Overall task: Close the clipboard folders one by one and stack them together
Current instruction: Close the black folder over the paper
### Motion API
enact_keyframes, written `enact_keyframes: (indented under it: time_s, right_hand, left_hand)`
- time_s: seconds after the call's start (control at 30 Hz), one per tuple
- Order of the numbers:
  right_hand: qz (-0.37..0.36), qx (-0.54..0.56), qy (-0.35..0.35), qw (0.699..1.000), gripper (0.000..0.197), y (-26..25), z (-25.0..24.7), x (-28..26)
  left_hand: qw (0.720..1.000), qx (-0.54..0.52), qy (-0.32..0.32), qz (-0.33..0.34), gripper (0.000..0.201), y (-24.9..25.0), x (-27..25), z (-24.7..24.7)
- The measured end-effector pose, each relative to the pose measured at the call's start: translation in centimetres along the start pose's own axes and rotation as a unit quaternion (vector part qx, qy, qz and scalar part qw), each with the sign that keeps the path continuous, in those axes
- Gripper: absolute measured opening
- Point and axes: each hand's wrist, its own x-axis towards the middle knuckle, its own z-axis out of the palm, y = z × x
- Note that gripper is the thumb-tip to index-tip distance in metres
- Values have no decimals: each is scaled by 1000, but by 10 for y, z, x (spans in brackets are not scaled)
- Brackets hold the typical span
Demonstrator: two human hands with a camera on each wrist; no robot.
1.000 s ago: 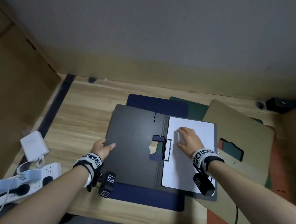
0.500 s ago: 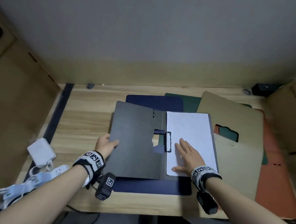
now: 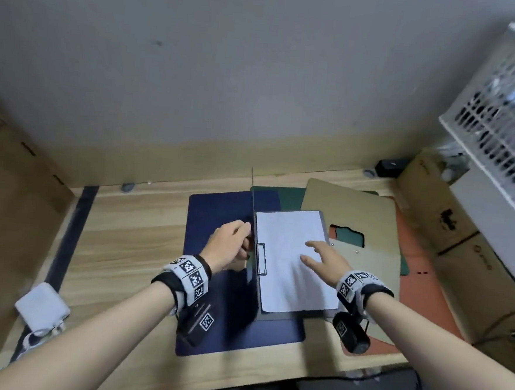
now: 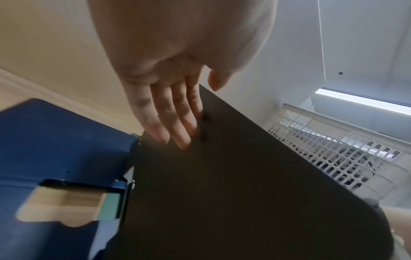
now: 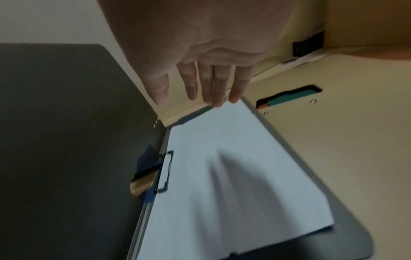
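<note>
Standing almost upright on its spine, the front cover of the black clipboard folder [image 3: 250, 224] shows only as a thin edge in the head view. The left hand [image 3: 230, 244] supports it from the left: in the left wrist view the straight fingers [image 4: 175, 119] lie flat against the dark cover and the thumb is at its top edge — the hand is released, not clenched. The back board of this folder lies flat on the wooden table [image 3: 138, 229], on top of an open dark blue folder [image 3: 215, 210]. A white sheet of paper [image 3: 291, 258] is held on the board by a black wire clip [image 3: 261, 259] near the spine. The right hand [image 3: 325, 257] is above the right part of the paper with fingers spread and straight, grasping nothing — whether it touches the sheet I cannot tell. To the right lie a tan cardboard folder [image 3: 367, 214], a dark green one [image 3: 289, 197] and a red-brown one [image 3: 420, 285], partly overlapping.
</note>
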Motion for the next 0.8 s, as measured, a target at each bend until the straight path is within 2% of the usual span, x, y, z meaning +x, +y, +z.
enact_keyframes:
  time_s: [0.1,0.23,0.4,0.5,0.57,0.63,0.8]
  right_hand:
    - [31,80,7,996,42,17,-27,2]
    - [57,199,30,978,44,37,-47,5]
    - [83,173,-5,981,49,78,-35,22]
    - [105,153,-35,982,41,99,-22,35]
    - [111,126,-36,985,36,107,-15,40]
    - [108,93,-39,989,34,112,-8,45]
    - [108,22,-7,994,43,114,7,54]
  left_hand:
    - [999,7,-39,4,27,12,15,33]
    - [997,62,-51,-18,18,1,42,66]
    - [980,166,-18,-112,5,-48,64,89]
    - [966,184,-4,-180,5,-75,63,98]
    - [965,164,20,-204,14,-88,61,105]
    - [962,138,45,-230,39,-95,59,112]
    - [951,58,66,-296,66,-89,60,124]
